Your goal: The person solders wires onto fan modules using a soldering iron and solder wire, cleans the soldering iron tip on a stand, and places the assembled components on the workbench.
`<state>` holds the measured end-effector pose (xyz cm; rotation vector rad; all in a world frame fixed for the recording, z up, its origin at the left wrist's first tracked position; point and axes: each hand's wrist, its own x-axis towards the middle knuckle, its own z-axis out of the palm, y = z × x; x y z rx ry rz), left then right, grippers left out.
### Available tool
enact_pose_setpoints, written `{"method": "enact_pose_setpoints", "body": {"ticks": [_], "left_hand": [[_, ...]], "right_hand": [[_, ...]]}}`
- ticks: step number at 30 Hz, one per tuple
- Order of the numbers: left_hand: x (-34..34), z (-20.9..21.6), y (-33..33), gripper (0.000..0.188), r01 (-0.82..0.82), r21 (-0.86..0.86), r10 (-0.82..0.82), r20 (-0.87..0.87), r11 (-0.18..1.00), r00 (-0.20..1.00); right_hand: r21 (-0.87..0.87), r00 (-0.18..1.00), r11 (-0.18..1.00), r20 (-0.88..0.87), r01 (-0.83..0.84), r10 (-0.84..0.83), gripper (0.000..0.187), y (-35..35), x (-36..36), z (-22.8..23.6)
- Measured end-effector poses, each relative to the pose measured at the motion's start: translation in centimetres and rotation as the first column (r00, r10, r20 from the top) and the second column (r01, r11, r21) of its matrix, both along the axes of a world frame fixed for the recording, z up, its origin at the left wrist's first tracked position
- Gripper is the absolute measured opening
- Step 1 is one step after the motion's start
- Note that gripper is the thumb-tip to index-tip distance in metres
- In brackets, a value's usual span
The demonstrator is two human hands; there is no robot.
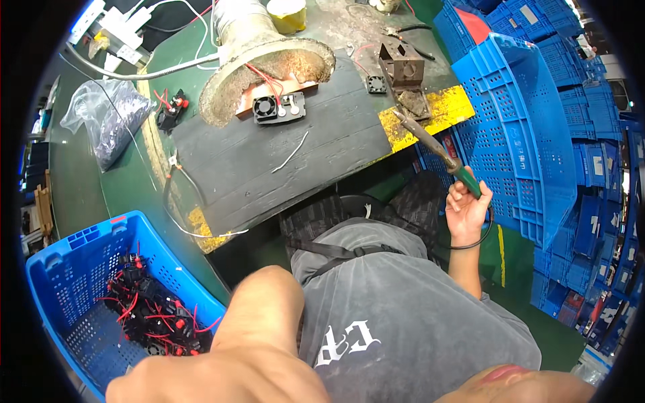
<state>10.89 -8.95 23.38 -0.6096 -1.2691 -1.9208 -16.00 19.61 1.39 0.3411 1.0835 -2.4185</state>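
Black board: here's our landmark (pixel 336 151), and everything reads from it.
Fan module: there it sits (pixel 277 115), at the board's far edge, under the flared duct (pixel 245 30), 2 pale discs showing beside its fan.
Soldering iron: off the board's right end (pixel 455 165), long axis slanting from the grip up and leftward, tip near the stand (pixel 403 67) beyond that end; contact there, can't tell.
Right hand: off the board's near right corner (pixel 467 211), fingers curled round the green handle, pinching it firmly by the look.
Left hand: way off the board's near left corner (pixel 175 376), blurred, close to the camera; fingers spread or pressed together, I can't tell.
Key line: module lies left and farther out from the right hand, across the board, its long side running left-right; of the 2 hands, the right is nearer!
White wire: loose, mid-board (pixel 292 151).
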Motion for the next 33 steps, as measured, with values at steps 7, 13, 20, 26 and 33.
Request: {"method": "enact_pose_setpoints", "body": {"ticks": [7,13,20,26,33], "left_hand": [[1.0,0.3,-0.7,0.022,0.051,0.043,-0.047,-0.076,0.998,0.996],[1.2,0.0,-1.6,0.022,0.032,0.091,-0.020,-0.139,0.995,0.990],[3.0,-0.4,-1.4,0.022,0.020,0.141,0.009,-0.207,0.990,0.978],[7.6,-0.8,-5.0,0.022,0.118,0.176,-0.063,-0.291,0.977,0.955],[3.8,-1.5,-2.6,0.022,0.046,0.231,0.037,-0.343,0.972,0.939]], "right_hand": [[0.029,0.999,0.999,-0.007,0.032,-0.032,0.046,0.8,0.3,-0.3],[0.025,1.000,0.999,0.018,0.025,-0.026,0.046,-0.2,0.5,0.2],[0.029,1.000,0.999,0.012,0.017,-0.017,0.045,-0.7,0.7,0.5],[0.034,0.998,0.997,-0.012,0.064,-0.064,0.045,1.2,0.6,0.4],[0.026,1.000,1.000,-0.004,0.001,-0.001,0.045,-0.8,0.2,0.5]]}}
